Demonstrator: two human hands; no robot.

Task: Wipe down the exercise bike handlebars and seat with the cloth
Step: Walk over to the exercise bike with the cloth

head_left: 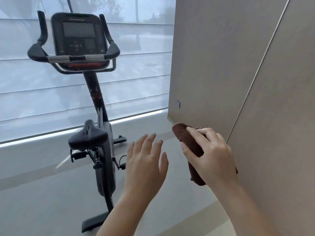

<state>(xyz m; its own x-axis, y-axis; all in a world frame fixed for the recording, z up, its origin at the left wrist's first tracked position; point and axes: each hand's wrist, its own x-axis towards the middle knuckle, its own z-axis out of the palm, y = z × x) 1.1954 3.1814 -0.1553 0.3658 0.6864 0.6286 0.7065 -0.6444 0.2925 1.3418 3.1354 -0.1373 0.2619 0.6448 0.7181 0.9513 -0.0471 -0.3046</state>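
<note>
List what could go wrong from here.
1. The cloth is bunched in the right hand; wiped like that, it may touch only a narrow strip and miss parts of the handlebars.
2. The console stands between the grips, so a stroke across could press its buttons.

The exercise bike (104, 167) stands upright, dark-framed, with nothing touching it. Its handlebars (58, 58) are black, with two silver grip sections along the cross bar, a padded bend at each end and two horns rising on either side of the console (79, 40). The seat (87, 137) is a black padded saddle, roughly level, set lower and nearer than the bars. The cloth (189, 140) is dark brown and rolled into a thick bundle; the right hand (211, 154) grips it in the air, fingers curled over it, to the right of the bike and clear of it.
</note>
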